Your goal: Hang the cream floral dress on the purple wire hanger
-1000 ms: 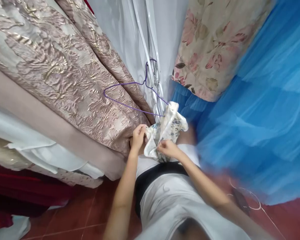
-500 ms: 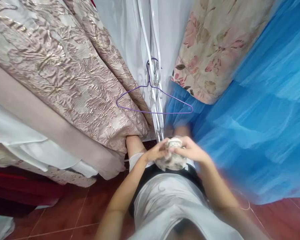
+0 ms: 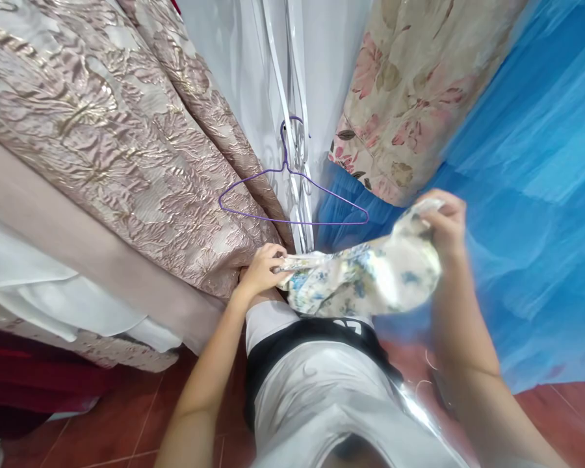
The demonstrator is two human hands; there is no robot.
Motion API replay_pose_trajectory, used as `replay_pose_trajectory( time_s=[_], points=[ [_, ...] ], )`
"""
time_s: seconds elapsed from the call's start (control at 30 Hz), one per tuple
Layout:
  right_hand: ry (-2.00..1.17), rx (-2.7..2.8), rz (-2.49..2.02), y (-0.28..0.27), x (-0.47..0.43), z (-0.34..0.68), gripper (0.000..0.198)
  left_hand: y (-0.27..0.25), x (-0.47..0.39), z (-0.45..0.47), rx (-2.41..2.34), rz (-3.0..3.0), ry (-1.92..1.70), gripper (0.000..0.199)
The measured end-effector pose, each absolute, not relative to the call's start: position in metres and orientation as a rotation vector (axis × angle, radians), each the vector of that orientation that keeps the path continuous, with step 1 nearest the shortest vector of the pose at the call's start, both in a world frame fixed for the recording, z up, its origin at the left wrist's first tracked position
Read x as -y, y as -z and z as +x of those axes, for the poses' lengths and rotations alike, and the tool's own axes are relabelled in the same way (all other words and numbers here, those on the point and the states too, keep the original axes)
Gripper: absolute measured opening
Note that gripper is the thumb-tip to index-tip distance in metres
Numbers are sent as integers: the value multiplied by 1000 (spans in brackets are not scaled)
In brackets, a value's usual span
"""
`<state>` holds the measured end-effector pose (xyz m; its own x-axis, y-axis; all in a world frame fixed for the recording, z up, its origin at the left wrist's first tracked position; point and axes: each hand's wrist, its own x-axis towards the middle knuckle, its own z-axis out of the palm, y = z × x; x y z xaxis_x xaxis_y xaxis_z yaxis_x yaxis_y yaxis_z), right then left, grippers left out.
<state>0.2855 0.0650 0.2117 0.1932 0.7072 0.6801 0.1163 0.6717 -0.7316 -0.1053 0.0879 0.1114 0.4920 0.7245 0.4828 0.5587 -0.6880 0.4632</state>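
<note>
We hold a floral cloth [image 3: 365, 279] stretched between our two hands, in front of our waist and just below the purple wire hanger [image 3: 292, 198] that hangs on the white rack [image 3: 292, 130]. Our left hand [image 3: 262, 266] is pinched closed on its left end, low and near the brocade fabric [image 3: 102, 149]. Our right hand [image 3: 446, 224] is clamped on the right end, raised higher against the blue tulle [image 3: 526, 195].

Glossy floral cloth [image 3: 370, 279], seemingly wire hanger [image 3: 292, 201]
</note>
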Motion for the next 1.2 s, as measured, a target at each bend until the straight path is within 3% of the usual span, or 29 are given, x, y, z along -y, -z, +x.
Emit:
replay_pose_trajectory(
  time_s=[0.2, 0.3, 0.4, 0.53, 0.73, 0.97, 1.03, 1.2],
  points=[
    [-722, 1388, -710, -227, -175, 250, 25, -141, -65, -147, -850, 1891, -1373, 19],
    [-863, 1494, -711, -238, -200, 207, 19, -153, -57, -156, -779, 1581, -1596, 20],
    [-1079, 1652, -825, -244, -202, 178, 27, -155, -64, -175, -908, 1463, -1681, 25],
    [-1344, 1708, -916, -245, -183, 169, 32, -154, -89, -211, -1303, 1745, -1641, 16],
    [-1367, 1616, -932, -258, -163, 182, 17, -169, -140, -245, -1637, 2263, -1269, 13],
    [-1377, 1619, -1033, -270, -159, 184, 17, -229, -236, -211, -1542, 2114, -1728, 5],
    [-1375, 1576, -1052, -266, -158, 182, 22, -246, -256, -182, -1442, 2059, -1801, 11],
    [-1355, 1569, -1045, -257, -164, 181, 32, -260, -238, -126, -1208, 2214, -1677, 22]
  ],
)
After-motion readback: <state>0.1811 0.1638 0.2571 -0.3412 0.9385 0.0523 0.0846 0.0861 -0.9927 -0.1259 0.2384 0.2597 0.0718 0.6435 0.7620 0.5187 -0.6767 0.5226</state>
